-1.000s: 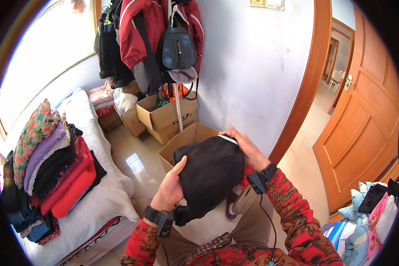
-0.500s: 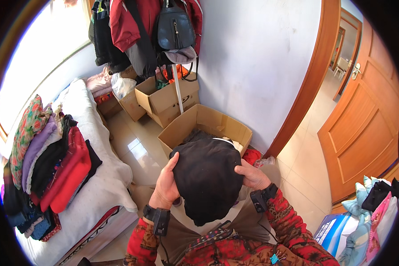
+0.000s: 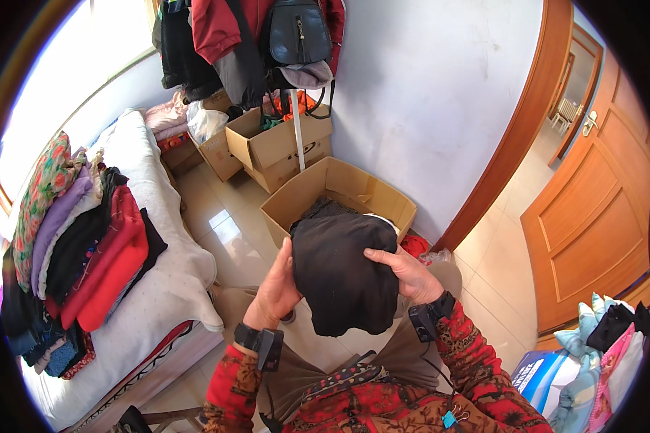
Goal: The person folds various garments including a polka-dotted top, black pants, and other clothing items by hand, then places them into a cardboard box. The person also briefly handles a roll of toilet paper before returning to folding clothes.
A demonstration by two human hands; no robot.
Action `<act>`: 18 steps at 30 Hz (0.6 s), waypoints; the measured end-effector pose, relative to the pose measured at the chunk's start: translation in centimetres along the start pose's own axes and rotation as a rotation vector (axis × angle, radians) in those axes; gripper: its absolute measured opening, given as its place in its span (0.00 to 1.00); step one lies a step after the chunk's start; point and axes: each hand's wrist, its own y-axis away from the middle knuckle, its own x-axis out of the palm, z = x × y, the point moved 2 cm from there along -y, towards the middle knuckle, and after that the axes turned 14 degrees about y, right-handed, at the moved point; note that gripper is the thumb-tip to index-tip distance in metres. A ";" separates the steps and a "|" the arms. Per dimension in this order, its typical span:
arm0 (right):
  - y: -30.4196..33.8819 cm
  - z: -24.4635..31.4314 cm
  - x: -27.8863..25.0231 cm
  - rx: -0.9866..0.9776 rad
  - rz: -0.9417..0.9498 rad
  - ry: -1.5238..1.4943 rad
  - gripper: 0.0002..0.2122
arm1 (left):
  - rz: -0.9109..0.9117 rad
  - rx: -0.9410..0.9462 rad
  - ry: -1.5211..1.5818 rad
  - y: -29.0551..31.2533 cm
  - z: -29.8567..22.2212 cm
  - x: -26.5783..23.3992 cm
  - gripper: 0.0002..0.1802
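Observation:
Held out in front of me is a black folded garment point(image 3: 345, 274), a soft bundle whose exact kind I cannot make out. My left hand point(image 3: 276, 287) presses against its left side, thumb up and the fingers partly hidden behind the cloth. On the other side my right hand point(image 3: 409, 275) grips the edge, thumb lying across the front. Just beyond the bundle stands an open cardboard box point(image 3: 354, 180), with dark grey cloth point(image 3: 328, 208) and something white inside, partly covered by the garment.
A bed point(image 3: 162, 270) on the left bears a pile of folded clothes point(image 3: 94, 245). More cardboard boxes point(image 3: 289, 144) stand at the back under hanging jackets and a black backpack point(image 3: 296, 36). An open wooden door point(image 3: 592, 216) and clothes over a blue-white box point(image 3: 538, 375) are at right.
The bundle has become more compact and squarer, its hanging lower end drawn up. My right thumb lies farther over its front, and the view has shifted slightly.

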 end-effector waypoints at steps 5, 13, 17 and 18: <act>-0.9 0.0 -1.0 0.068 -0.055 -0.108 0.16 | 0.067 0.036 -0.412 1.5 2.3 -2.0 0.29; -0.5 0.3 -2.1 0.025 0.043 0.058 0.20 | -0.049 0.166 -0.262 1.1 3.5 -2.0 0.18; 1.0 -0.7 -2.2 0.073 0.061 0.194 0.22 | -0.107 0.222 -0.152 1.0 3.3 -1.8 0.15; 1.2 -1.4 -2.0 0.087 0.061 0.204 0.23 | -0.128 0.232 -0.131 1.0 3.3 -1.9 0.15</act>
